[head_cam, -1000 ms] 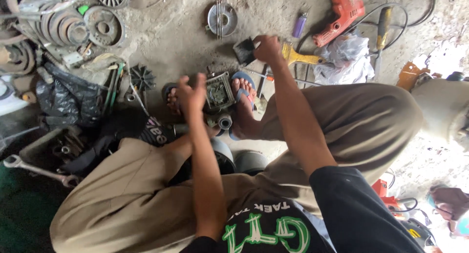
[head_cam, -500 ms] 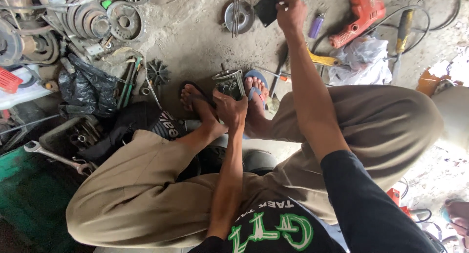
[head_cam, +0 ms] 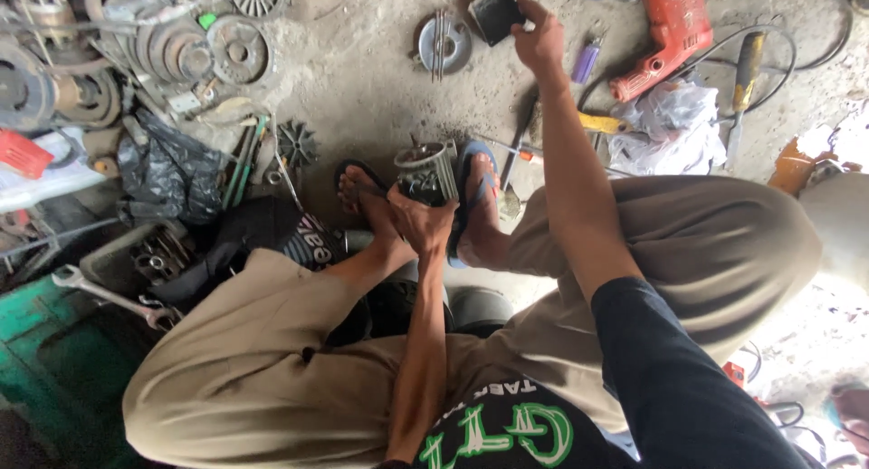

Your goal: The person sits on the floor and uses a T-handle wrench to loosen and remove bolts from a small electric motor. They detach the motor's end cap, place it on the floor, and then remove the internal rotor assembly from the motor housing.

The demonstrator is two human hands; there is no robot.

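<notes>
I sit low with both sandalled feet on the concrete floor. My left hand (head_cam: 422,217) grips a small grey metal motor housing (head_cam: 424,167) that stands between my feet. My right hand (head_cam: 540,40) is stretched far forward and holds a flat dark square part (head_cam: 497,14) by its edge, just above the floor. A round metal end cover (head_cam: 444,43) lies on the floor just left of that dark part.
A red power drill (head_cam: 670,25) with its cable, a purple lighter (head_cam: 586,61), a yellow-handled tool (head_cam: 605,123) and a plastic bag (head_cam: 665,125) lie at the right. Pulleys and fan wheels (head_cam: 181,48) pile up at the left, with a wrench (head_cam: 109,295) and a black bag (head_cam: 172,175).
My right hand has reached farther forward, carrying the dark square part away from the motor housing. My left hand has stayed on the housing between my feet.
</notes>
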